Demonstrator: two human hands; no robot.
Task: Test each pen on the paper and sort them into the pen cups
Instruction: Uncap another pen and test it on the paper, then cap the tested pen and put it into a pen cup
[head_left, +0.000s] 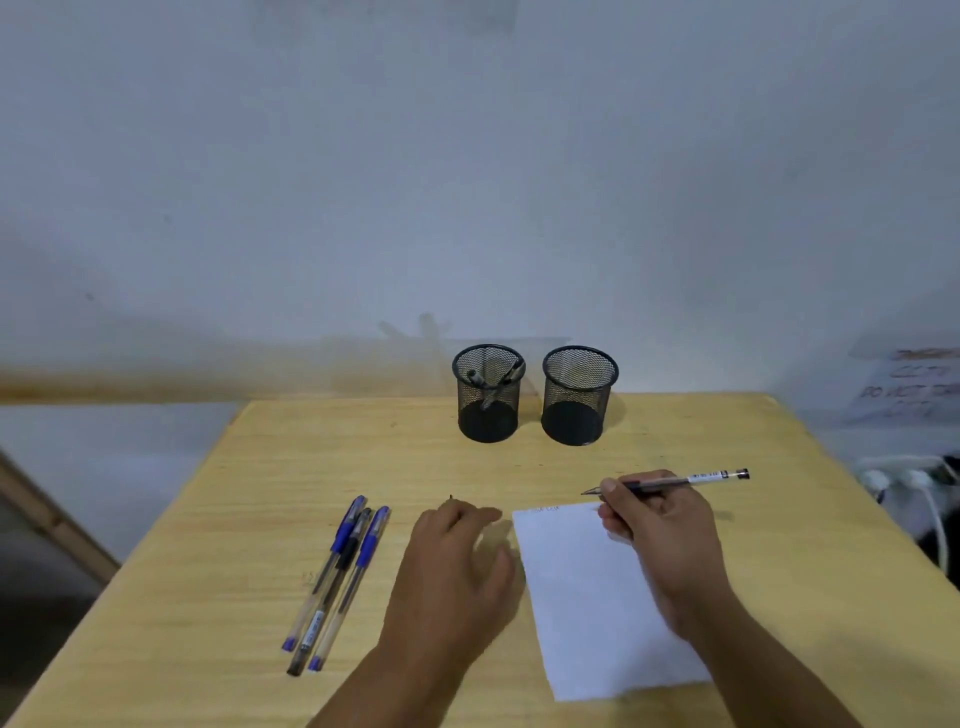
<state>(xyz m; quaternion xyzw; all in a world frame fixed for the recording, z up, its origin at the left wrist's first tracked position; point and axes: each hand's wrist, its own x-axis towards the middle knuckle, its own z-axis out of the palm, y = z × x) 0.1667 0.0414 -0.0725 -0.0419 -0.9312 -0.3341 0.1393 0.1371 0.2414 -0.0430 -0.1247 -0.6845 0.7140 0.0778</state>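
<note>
1. Black-gripped pen (670, 483) pinched in the fingers of the right hand (660, 525), thumb (613, 491) on top near the tip end; barrel almost level, bare tip poking out left of the fingertips and raised off the sheet, black end cap trailing out to the right past the knuckles.
2. White paper (597, 597) lying flat just below and left of those fingers, its far edge under the pen tip, faint scribbles along that far edge; right wrist and forearm crossing the sheet's right side.
3. Left hand (457, 566) palm down, just left of the paper, fingers (467, 517) loosely curled and relaxed, gripping nothing that can be seen; forearm running back toward the near table edge.
4. Three capped pens (337, 582) lying in a tight bundle left of the left hand's fingers, two with blue caps and one black between them, caps pointing away.
5. Two black mesh pen cups well beyond both sets of fingertips, side by side: left cup (488, 395) holding a few pens, right cup (579, 397) with no pens visible through the mesh.
6. Pale wooden table (779, 519) under everything, grey wall behind.
</note>
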